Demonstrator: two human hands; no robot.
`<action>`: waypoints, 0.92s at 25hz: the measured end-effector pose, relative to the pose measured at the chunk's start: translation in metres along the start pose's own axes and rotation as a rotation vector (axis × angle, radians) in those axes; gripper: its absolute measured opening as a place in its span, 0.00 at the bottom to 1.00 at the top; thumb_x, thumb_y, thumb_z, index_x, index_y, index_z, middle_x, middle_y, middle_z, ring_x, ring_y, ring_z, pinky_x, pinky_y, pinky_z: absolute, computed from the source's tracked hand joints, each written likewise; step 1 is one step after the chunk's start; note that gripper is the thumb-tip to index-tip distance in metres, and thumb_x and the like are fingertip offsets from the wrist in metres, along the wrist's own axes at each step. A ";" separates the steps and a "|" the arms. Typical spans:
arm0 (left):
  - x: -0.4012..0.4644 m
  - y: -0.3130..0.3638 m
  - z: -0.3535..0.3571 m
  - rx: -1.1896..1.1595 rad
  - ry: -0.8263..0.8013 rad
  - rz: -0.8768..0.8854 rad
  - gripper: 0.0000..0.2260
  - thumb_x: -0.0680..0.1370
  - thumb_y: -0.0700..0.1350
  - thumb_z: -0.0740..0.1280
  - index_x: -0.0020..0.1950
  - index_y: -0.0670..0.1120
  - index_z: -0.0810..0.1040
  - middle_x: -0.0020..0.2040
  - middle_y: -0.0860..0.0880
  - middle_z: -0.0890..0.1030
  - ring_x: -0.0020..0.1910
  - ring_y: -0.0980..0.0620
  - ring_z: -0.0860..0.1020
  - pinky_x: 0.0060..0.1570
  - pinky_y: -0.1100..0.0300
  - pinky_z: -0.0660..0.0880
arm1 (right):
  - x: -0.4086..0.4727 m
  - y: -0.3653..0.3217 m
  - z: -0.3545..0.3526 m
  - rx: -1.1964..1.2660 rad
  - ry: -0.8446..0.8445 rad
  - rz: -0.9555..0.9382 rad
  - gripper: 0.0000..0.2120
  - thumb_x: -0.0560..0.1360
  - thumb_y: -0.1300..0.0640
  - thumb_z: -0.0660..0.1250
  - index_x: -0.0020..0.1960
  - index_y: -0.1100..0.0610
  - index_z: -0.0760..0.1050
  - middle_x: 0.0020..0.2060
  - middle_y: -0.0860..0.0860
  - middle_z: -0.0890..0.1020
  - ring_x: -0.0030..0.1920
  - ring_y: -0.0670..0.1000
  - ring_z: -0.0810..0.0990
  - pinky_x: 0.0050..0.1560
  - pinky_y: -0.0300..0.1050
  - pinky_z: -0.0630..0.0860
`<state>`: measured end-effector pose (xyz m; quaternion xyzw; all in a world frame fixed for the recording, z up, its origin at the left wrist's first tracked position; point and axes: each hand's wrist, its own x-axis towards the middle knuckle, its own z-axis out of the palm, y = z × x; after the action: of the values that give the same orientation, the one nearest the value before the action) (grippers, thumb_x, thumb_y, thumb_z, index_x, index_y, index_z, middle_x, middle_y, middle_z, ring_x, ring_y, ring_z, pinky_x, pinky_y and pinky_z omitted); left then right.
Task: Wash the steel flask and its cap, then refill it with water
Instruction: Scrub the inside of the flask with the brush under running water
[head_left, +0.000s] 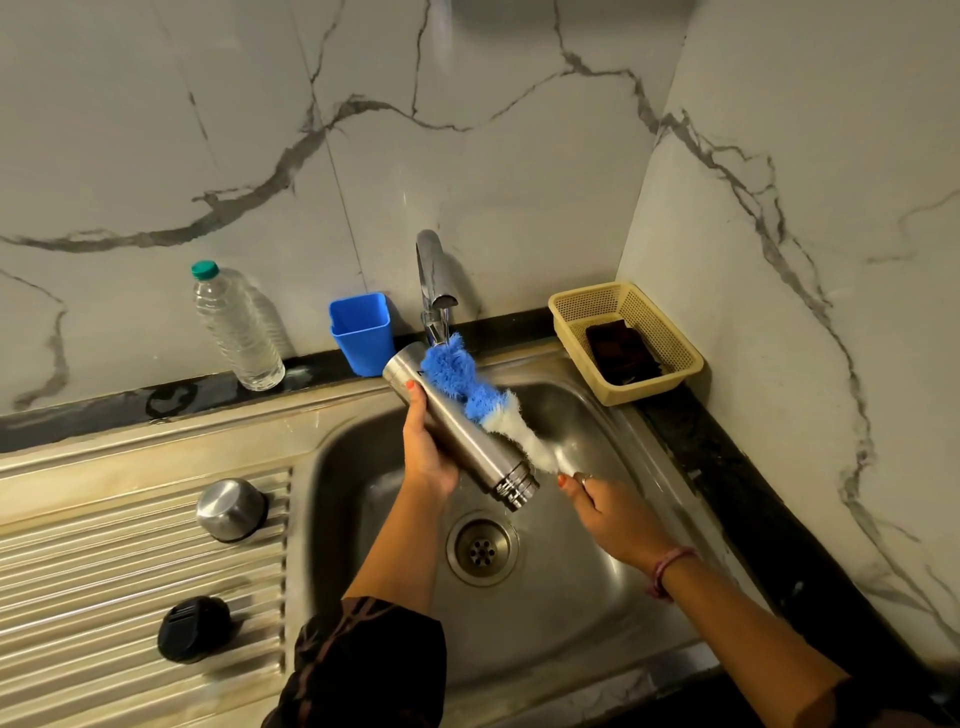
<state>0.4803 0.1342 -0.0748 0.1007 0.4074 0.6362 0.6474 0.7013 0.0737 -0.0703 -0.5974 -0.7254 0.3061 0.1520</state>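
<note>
Left hand (428, 447) grips the flask (457, 426) — mouth tilted toward the sink's (597, 613) front; right hand (613, 519) clenches the brush (467, 387) alongside.

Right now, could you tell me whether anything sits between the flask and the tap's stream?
Yes. The brush in the right hand lies along the flask, its blue head directly under the tap. The left hand holds the flask tilted.
</note>
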 end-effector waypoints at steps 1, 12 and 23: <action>-0.001 -0.002 0.000 0.037 -0.024 -0.015 0.32 0.71 0.65 0.69 0.71 0.50 0.72 0.62 0.42 0.81 0.60 0.41 0.80 0.61 0.43 0.75 | 0.006 -0.005 -0.002 0.012 0.006 -0.003 0.21 0.81 0.46 0.53 0.32 0.53 0.65 0.24 0.47 0.65 0.24 0.45 0.62 0.29 0.42 0.61; 0.003 0.010 0.000 -0.082 -0.049 0.010 0.29 0.75 0.59 0.69 0.72 0.49 0.68 0.65 0.42 0.78 0.64 0.40 0.77 0.65 0.38 0.71 | -0.014 0.009 0.007 0.107 0.016 0.014 0.19 0.81 0.46 0.55 0.36 0.56 0.69 0.24 0.46 0.66 0.24 0.44 0.63 0.26 0.36 0.61; 0.009 0.036 0.000 -0.425 0.092 0.171 0.28 0.77 0.59 0.67 0.73 0.46 0.68 0.62 0.42 0.80 0.62 0.42 0.78 0.67 0.40 0.69 | -0.007 0.011 0.000 0.149 -0.001 0.030 0.21 0.79 0.43 0.56 0.34 0.56 0.68 0.23 0.46 0.66 0.23 0.43 0.63 0.27 0.38 0.61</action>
<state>0.4526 0.1485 -0.0554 -0.0330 0.2833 0.7643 0.5784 0.7117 0.0682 -0.0766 -0.5952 -0.6916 0.3620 0.1909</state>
